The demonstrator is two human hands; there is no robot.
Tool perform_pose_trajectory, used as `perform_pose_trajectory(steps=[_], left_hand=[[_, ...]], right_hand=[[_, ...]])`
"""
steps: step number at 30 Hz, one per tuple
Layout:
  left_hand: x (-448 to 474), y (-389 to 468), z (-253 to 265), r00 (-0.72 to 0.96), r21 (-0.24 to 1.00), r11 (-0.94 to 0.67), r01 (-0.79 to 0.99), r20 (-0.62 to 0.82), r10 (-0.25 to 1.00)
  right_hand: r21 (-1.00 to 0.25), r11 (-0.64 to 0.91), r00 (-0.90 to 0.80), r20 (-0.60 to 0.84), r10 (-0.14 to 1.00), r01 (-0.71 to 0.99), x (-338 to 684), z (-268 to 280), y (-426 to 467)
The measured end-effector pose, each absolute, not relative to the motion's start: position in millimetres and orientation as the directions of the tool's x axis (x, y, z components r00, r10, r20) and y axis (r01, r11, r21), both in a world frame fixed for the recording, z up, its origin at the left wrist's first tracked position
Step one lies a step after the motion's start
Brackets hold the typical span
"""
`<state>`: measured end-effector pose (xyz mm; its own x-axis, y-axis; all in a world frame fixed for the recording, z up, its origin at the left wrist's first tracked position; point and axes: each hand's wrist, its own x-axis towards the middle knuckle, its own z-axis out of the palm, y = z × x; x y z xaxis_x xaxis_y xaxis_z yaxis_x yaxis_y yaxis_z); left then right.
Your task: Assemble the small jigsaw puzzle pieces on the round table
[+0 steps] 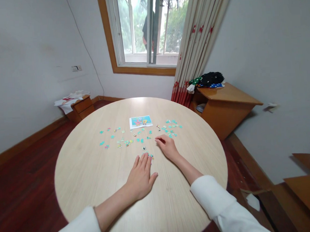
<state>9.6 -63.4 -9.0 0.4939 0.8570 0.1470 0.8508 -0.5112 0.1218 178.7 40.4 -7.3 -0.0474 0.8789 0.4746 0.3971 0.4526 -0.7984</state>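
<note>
My left hand [140,175] lies flat on the round table [96,182], fingers stretched out and thumb apart. Its fingertips touch or partly cover a small cluster of joined jigsaw pieces [151,157]. A single dark-and-white jigsaw piece [144,148] lies just beyond those fingers. To the right, my right hand [167,147] hovers low or rests on the table with its fingers curled and pressed together. Whatever it may pinch is too small or hidden to make out. Loose turquoise pieces [140,140] and yellowish-green pieces [129,142] are scattered beyond both hands.
A picture sheet [141,121] with cartoon figures lies behind the pieces. More pieces [170,132] gather at the right. Past the table stand a wooden cabinet [228,104] with clothes on it, a curtain [197,40] and a small nightstand [83,107]. A person [147,30] shows outside the window.
</note>
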Motion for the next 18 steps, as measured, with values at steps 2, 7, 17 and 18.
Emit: perform_pose_trajectory(steps=[2,7,17,18], left_hand=[[9.3,-61.6,-11.5,0.494,0.141,-0.513,0.847,0.150,0.856],[10.0,-63.8,-14.0,0.487,0.185,-0.511,0.840,0.161,0.859],[7.6,-36.8,-5.9,0.503,0.179,-0.515,0.838,0.111,0.857],[7.7,-31.1,-5.5,0.506,0.180,-0.517,0.837,0.107,0.856]], right_hand=[[-0.920,0.334,-0.078,0.325,0.943,0.207,162.1,-6.3,42.6],[-0.992,0.042,-0.357,0.082,0.930,-0.119,122.0,0.2,50.4],[-0.979,0.173,-0.138,0.186,0.973,-0.104,124.6,-8.4,106.8],[-0.975,0.200,-0.088,0.209,0.974,-0.100,125.7,-8.8,110.2]])
